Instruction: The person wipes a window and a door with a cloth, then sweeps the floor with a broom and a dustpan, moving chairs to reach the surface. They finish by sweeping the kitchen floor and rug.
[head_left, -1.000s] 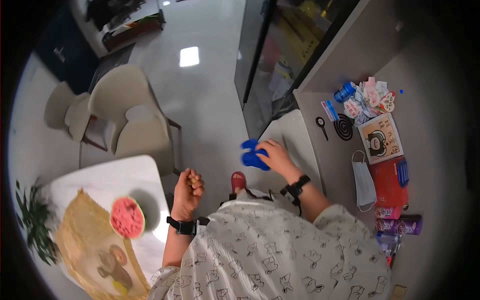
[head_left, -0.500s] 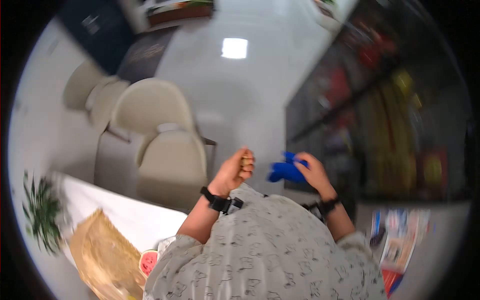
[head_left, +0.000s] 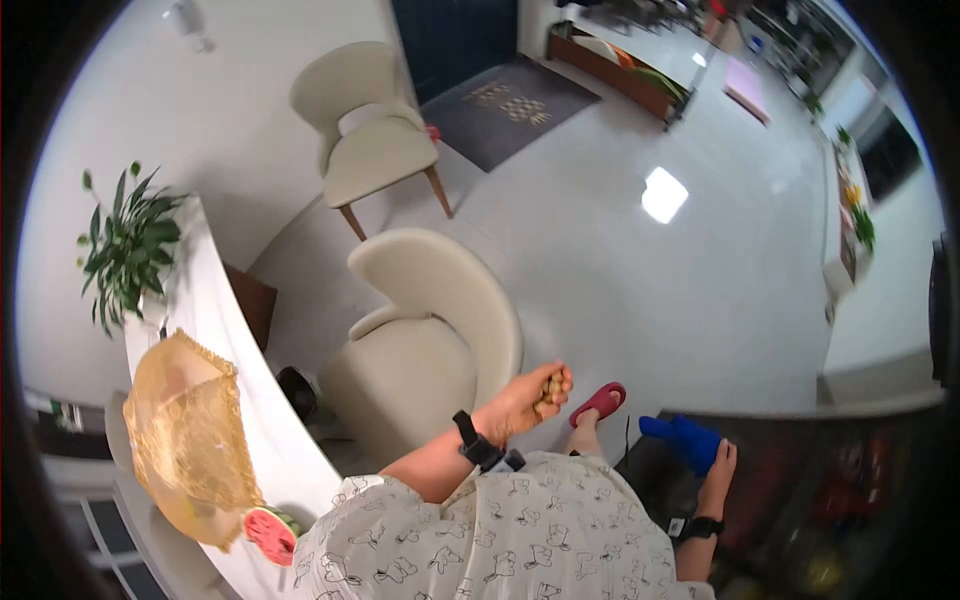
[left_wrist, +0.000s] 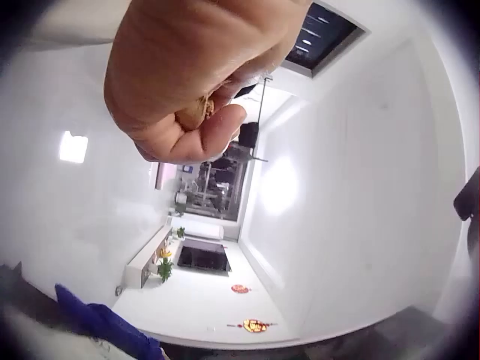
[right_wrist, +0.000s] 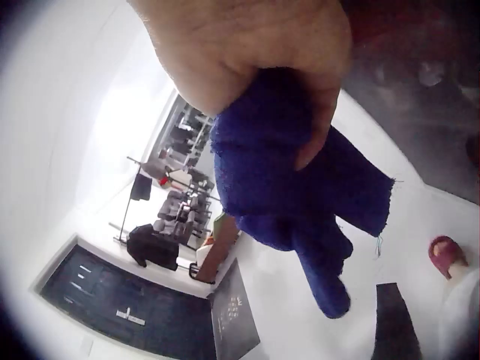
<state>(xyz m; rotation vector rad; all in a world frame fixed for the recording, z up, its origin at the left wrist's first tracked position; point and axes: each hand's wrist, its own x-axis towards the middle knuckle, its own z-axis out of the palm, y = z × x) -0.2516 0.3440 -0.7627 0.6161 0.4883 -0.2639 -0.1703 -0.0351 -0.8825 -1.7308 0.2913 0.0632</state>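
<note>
My left hand (head_left: 520,405) is curled in front of my body around several small light-brown, nut-like pieces (head_left: 548,391). In the left wrist view one such piece (left_wrist: 195,112) shows between the bent fingers; the rest are hidden in the palm. My right hand (head_left: 719,472), low on the right, grips a dark blue fabric glove (head_left: 692,441). Seen from the right wrist, the glove (right_wrist: 270,165) is bunched under the palm, with one glove finger hanging down and a frayed edge sticking out to the side.
A beige chair (head_left: 410,370) stands close on the left, another chair (head_left: 375,150) farther off. The white table (head_left: 225,290) bears a plant (head_left: 130,245), a gold lace food cover (head_left: 190,430) and a cut watermelon (head_left: 270,535). A dark glass-fronted cabinet (head_left: 790,480) lies at right.
The head view has swung away from the shelf of small items towards the doormat, chairs and room beyond. Both hands keep their holds; the glove hand now appears lower and farther right.
</note>
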